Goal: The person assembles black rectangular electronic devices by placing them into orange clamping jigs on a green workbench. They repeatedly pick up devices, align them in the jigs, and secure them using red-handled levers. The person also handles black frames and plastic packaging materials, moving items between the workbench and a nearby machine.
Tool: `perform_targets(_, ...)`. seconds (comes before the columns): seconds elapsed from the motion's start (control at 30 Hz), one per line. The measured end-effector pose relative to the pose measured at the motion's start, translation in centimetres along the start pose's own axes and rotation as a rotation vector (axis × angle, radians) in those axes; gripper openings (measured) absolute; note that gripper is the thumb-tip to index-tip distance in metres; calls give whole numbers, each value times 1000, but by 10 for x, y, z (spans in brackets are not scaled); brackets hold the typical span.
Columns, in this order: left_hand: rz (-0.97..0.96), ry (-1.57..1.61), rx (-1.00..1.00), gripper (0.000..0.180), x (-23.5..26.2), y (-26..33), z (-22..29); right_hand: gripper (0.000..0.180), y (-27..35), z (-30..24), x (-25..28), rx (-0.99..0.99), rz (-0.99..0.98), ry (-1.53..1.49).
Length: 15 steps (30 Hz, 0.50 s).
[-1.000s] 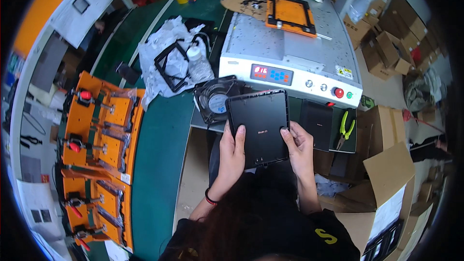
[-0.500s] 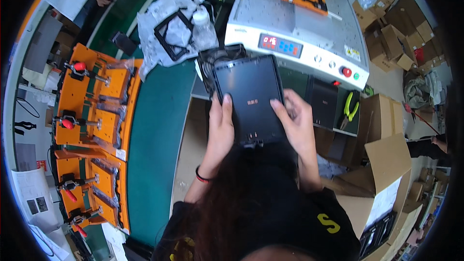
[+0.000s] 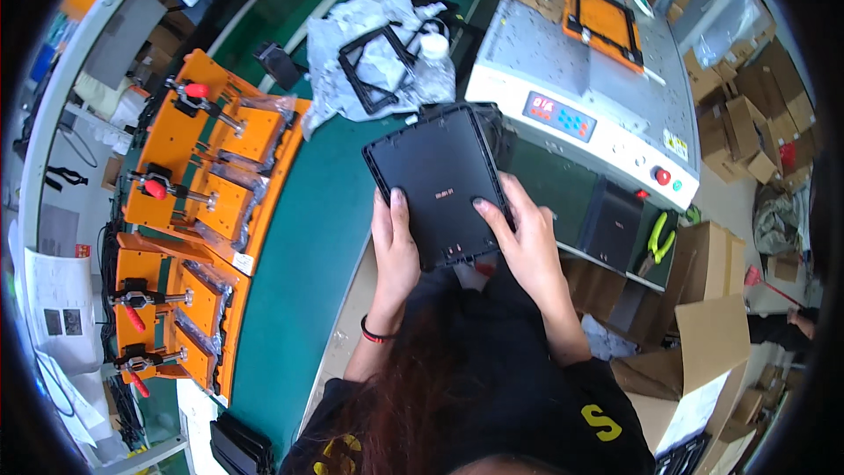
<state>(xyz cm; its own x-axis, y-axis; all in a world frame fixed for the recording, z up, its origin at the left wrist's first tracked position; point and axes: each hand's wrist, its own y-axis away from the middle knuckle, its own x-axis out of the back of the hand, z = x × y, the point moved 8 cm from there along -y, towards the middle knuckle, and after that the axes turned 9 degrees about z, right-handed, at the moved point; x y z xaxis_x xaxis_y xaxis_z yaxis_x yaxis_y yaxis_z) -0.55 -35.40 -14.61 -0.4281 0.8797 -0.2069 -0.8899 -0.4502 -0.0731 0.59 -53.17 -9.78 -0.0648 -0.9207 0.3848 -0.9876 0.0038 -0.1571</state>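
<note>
Panel (image 3: 437,180), flat and black, is held up at the middle of the scene, between the two hands. Left hand (image 3: 398,251) has its left edge, thumb pressed on the face; right hand (image 3: 526,237) has the right edge likewise, so each grip is closed on it. Right of it, a second panel (image 3: 613,222) lies near green pliers (image 3: 658,242). To the left, orange fixtures (image 3: 180,163) with red-tipped clamps stand on the green surface (image 3: 294,299). Farther off, a black frame (image 3: 352,70) and a bottle (image 3: 432,75) rest on crumpled wrap (image 3: 323,92), left of a machine (image 3: 527,44)
</note>
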Motion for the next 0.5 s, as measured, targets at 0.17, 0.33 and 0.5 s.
perform_targets(0.17, 41, 113, -11, 36, 23, -15, 21, 45, -1, -12, -25, 113, -32, -177)
perform_targets(0.33, 130, 142, -56, 40, 54, -19, 18, 47, -4, -14, -65, 208, -94, -192)
perform_targets(0.5, 352, 260, -22, 44, 102, -16, 22, 52, 27, -39, -97, 319, -279, -62)
